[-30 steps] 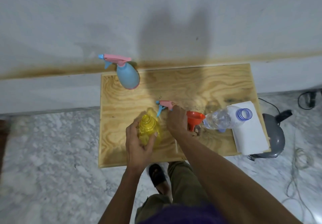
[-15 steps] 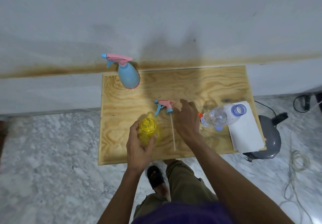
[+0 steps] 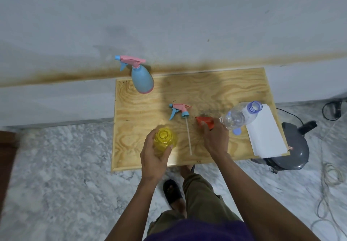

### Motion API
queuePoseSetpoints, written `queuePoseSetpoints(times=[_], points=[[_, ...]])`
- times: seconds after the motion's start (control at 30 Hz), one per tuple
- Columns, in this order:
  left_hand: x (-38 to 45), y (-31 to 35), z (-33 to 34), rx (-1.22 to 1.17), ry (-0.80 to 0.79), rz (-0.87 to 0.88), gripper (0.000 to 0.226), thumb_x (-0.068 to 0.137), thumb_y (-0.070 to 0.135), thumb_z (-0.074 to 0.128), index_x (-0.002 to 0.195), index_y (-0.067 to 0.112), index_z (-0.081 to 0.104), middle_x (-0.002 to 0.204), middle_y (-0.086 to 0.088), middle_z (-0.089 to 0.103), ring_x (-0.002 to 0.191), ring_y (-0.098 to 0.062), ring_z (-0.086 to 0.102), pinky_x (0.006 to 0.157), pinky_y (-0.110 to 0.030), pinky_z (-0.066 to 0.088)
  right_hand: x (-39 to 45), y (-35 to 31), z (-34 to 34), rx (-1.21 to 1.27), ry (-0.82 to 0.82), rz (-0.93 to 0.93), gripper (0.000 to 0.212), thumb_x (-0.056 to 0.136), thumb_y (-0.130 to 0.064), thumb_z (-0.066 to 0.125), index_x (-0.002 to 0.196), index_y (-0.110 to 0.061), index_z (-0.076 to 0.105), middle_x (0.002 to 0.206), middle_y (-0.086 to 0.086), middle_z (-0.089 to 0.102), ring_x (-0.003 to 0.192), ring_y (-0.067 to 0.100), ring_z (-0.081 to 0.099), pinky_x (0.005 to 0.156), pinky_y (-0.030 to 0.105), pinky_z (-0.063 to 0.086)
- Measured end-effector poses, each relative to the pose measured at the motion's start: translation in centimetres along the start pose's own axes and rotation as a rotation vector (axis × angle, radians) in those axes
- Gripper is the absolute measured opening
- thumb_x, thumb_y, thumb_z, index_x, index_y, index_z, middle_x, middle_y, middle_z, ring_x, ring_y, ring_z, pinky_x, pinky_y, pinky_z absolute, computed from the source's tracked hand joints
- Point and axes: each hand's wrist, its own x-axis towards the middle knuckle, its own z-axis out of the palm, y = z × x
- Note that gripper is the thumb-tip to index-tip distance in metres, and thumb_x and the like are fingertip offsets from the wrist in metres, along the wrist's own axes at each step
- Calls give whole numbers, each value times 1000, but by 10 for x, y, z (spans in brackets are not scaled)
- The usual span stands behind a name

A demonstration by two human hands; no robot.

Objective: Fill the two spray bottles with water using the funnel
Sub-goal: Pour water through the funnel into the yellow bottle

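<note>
My left hand (image 3: 153, 158) grips an open yellow spray bottle (image 3: 164, 138) standing near the front of the wooden table (image 3: 216, 90). Its pink and blue spray head (image 3: 179, 110) lies on the table just behind, its dip tube pointing toward me. My right hand (image 3: 216, 137) holds the orange funnel (image 3: 204, 121) just to the right of that tube. A clear uncapped water bottle (image 3: 239, 116) stands to the right of the funnel. A blue spray bottle (image 3: 141, 80) with its pink head on stands at the back left corner.
A blue bottle cap (image 3: 237, 131) lies by the water bottle. White paper (image 3: 266, 137) covers the table's right end. A grey appliance (image 3: 294, 147) and cables (image 3: 330, 175) sit on the marble floor to the right. The wall runs right behind the table.
My right hand let the spray head lie on the table, moved right and took hold of the orange funnel. My left hand has kept its grip on the yellow bottle.
</note>
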Motion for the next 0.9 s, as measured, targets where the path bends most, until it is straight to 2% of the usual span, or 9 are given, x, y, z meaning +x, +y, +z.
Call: queuePoseSetpoints(times=[0.17, 0.23, 0.33, 0.4, 0.47, 0.57, 0.7, 0.8, 0.9], points=[[0, 0, 0, 18, 4, -20, 63, 81, 14, 82, 135, 25, 49, 124, 9, 63, 116, -5, 60, 94, -40, 55, -3, 2, -10, 51, 28, -63, 27, 94, -34, 65, 106, -10, 67, 101, 6, 70, 94, 23, 62, 75, 29, 39], [0, -1, -1, 25, -4, -12, 63, 81, 15, 82, 134, 26, 49, 124, 10, 62, 116, -2, 59, 95, -34, 54, -7, 4, -15, 44, 66, -116, 27, 92, -35, 68, 101, -9, 67, 97, 8, 70, 89, 24, 64, 71, 27, 38], [-1, 2, -2, 14, 7, -21, 63, 78, 19, 85, 129, 35, 51, 122, 15, 62, 114, 2, 58, 92, -21, 50, -23, -7, -28, 201, 100, -207, 25, 88, -37, 73, 96, -14, 69, 92, 0, 72, 81, 14, 68, 64, 20, 45], [-1, 5, -3, 0, 21, -19, 60, 79, 24, 85, 125, 43, 51, 122, 17, 63, 115, 4, 57, 92, -13, 47, -41, -22, -40, 363, 73, -268, 21, 86, -35, 76, 98, -19, 70, 92, -7, 73, 86, 7, 70, 67, 16, 52], [-2, 7, -4, -14, 37, -6, 57, 81, 26, 83, 126, 43, 53, 125, 16, 63, 118, 2, 57, 95, -16, 47, -59, -39, -50, 485, 21, -323, 20, 84, -31, 78, 99, -22, 70, 95, -10, 73, 90, 3, 70, 69, 16, 53], [-3, 5, -5, -33, 57, -17, 52, 83, 29, 81, 129, 31, 58, 126, 13, 65, 119, -2, 59, 99, -29, 52, -82, -58, -53, 558, -70, -411, 20, 81, -27, 80, 98, -27, 70, 100, -11, 73, 93, 1, 69, 66, 11, 50], [-1, 4, -6, 12, 82, -22, 50, 82, 32, 81, 128, 28, 61, 126, 10, 64, 118, -3, 58, 98, -39, 53, -94, -64, -44, 508, -157, -506, 21, 79, -39, 78, 97, -36, 68, 103, -17, 71, 96, -3, 67, 69, 18, 55], [0, 5, -6, 45, 93, -37, 53, 81, 31, 83, 129, 25, 61, 125, 6, 65, 114, -2, 57, 96, -34, 52, -93, -59, -34, 451, -162, -523, 24, 80, -35, 80, 101, -27, 71, 102, -20, 71, 96, -3, 66, 70, 25, 58], [0, 8, -6, 73, 72, -73, 57, 81, 31, 83, 132, 19, 59, 126, 4, 62, 113, 0, 52, 92, -21, 44, -91, -55, -28, 407, -182, -538, 24, 81, -33, 80, 102, -25, 72, 103, -18, 71, 97, -2, 65, 68, 22, 56]])
